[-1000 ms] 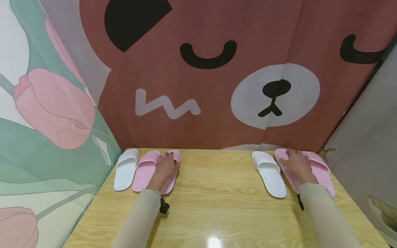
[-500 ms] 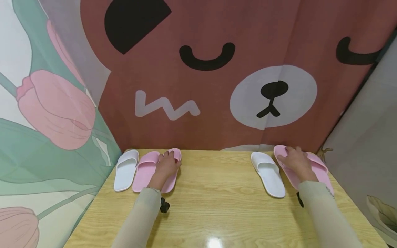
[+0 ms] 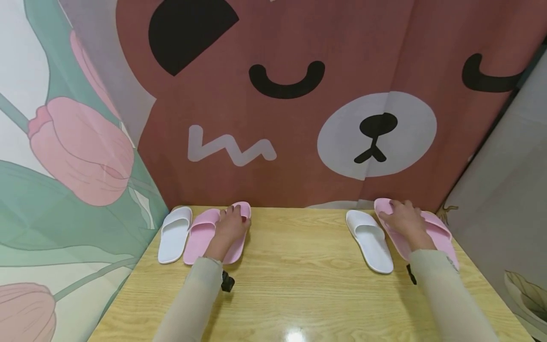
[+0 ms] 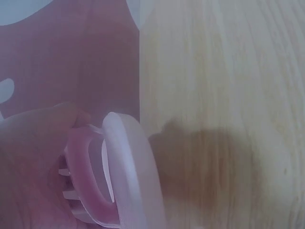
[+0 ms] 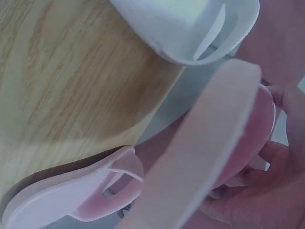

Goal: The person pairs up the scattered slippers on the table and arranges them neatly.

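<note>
The hands (image 3: 231, 225) (image 3: 406, 222) each grip a pink slipper (image 3: 235, 251) (image 3: 395, 240).

Left fingers (image 3: 237, 212) partly hide a pink slipper (image 3: 236, 251).

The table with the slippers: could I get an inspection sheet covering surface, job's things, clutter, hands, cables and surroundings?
Surface: wood-grain table, bright reflection near the front.
Job's things: left white slipper, left unheld pink slipper, left held pink slipper; right white slipper, right unheld pink slipper, right held pink slipper.
Clutter: nothing seen.
Hands: left hand and right hand each grip one pink slipper.
Cables: nothing seen.
Surroundings: bear-print backdrop behind, tulip-print panel at left, greyish panel at right.
</note>
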`<action>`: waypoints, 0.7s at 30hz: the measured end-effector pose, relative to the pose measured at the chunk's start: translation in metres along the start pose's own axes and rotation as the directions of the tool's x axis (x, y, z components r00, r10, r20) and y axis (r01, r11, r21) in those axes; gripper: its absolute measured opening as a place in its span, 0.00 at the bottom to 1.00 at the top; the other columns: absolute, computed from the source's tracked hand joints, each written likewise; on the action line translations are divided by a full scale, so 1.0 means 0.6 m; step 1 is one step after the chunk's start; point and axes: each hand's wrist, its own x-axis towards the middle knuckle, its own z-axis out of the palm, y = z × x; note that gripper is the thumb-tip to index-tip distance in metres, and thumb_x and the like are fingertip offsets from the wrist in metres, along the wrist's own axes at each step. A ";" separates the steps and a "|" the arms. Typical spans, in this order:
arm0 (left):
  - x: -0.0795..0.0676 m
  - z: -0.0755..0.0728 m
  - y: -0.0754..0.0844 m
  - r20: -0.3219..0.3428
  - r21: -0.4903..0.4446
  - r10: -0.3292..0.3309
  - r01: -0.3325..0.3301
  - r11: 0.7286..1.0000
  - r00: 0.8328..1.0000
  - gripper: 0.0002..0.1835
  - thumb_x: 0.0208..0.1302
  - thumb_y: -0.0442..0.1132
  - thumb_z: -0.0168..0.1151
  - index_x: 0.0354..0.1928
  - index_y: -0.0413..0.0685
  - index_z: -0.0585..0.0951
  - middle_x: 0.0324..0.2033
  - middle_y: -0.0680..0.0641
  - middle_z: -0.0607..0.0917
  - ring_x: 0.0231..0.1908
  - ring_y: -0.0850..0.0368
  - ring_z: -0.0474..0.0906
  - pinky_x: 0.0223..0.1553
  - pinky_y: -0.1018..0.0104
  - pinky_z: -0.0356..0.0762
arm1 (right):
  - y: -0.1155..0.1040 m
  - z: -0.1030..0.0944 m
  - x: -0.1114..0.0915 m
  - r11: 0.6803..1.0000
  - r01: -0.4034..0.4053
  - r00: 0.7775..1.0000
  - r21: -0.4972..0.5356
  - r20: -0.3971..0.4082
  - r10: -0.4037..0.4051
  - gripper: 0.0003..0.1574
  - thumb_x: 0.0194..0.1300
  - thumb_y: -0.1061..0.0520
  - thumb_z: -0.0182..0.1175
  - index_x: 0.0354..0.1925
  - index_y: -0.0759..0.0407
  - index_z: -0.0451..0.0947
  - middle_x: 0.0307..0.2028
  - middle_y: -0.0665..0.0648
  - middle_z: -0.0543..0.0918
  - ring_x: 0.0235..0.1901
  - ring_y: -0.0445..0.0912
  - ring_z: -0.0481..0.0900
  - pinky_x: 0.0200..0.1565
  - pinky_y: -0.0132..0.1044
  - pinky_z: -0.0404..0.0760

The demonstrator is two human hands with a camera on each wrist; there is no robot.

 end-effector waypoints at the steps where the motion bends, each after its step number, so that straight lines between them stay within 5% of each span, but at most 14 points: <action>1: 0.001 -0.001 0.001 -0.001 0.004 0.002 -0.002 1.000 1.000 0.37 0.69 0.55 0.58 0.72 0.40 0.66 0.68 0.34 0.69 0.65 0.32 0.63 0.58 0.31 0.69 | -0.002 -0.001 -0.001 1.000 0.008 1.000 0.001 -0.004 -0.008 0.53 0.70 0.34 0.55 0.74 0.70 0.56 0.66 0.83 0.55 0.61 0.83 0.54 0.57 0.79 0.61; 21: -0.004 -0.007 0.025 0.003 -0.015 0.011 -0.011 1.000 1.000 0.37 0.68 0.55 0.58 0.72 0.40 0.66 0.68 0.36 0.69 0.65 0.33 0.63 0.57 0.32 0.69 | -0.055 0.002 -0.008 1.000 -0.001 0.999 -0.020 0.033 0.001 0.57 0.69 0.28 0.50 0.75 0.69 0.54 0.68 0.82 0.53 0.63 0.82 0.54 0.56 0.79 0.62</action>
